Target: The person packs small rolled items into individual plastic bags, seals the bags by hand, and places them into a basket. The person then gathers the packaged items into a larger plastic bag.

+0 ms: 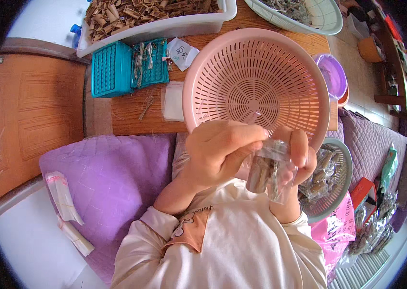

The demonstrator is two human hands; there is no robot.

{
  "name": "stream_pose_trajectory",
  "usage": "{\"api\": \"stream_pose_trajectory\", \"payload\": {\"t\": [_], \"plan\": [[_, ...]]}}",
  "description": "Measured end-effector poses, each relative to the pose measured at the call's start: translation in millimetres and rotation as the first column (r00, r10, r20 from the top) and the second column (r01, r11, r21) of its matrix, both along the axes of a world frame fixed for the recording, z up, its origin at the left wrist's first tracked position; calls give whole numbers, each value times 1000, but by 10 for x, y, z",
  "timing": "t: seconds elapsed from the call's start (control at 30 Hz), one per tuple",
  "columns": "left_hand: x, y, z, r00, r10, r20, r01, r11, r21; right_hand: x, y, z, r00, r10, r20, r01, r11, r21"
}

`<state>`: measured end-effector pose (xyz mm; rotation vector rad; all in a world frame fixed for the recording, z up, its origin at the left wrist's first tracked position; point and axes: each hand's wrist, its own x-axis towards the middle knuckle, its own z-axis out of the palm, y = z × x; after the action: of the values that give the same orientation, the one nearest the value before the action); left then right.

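Note:
In front of my chest, a small clear plastic bag [271, 174] hangs between both hands, just over the near rim of a pink slotted basket [203, 91]. Inside the bag are a brown flat piece and some thin pale strands. My left hand [225, 150] pinches the bag's upper edge between thumb and forefinger. On the other side, my right hand [304, 156] grips the bag, its fingers partly seen through the plastic. The pink basket shows a bare slotted bottom.
A white tub [165, 25] of brown pieces stands behind teal trays [112, 70] on the wooden table. Filled clear bags lie in a grey-green basket [343, 192] at my right. A pale green basket [328, 24] and purple tub [333, 72] are farther off. Purple cushion [112, 168] at left.

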<state>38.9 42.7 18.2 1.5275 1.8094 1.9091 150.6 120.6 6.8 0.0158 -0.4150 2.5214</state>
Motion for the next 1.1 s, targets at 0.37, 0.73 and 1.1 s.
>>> {"api": "stream_pose_trajectory", "payload": {"t": [0.37, 0.73, 1.1], "plan": [[-28, -31, -208, 979, -13, -204, 44, 989, 144, 54, -29, 214, 887, -265, 379, 27, 847, 530], [-64, -220, 81, 921, -222, 320, 286, 943, -168, 19, -37, 346, 789, -607, -96, 207, 116, 971], [58, -116, 84, 984, -170, 49, 174, 982, -69, 25, -147, 317, 759, -633, 153, 110, 356, 928]]}}
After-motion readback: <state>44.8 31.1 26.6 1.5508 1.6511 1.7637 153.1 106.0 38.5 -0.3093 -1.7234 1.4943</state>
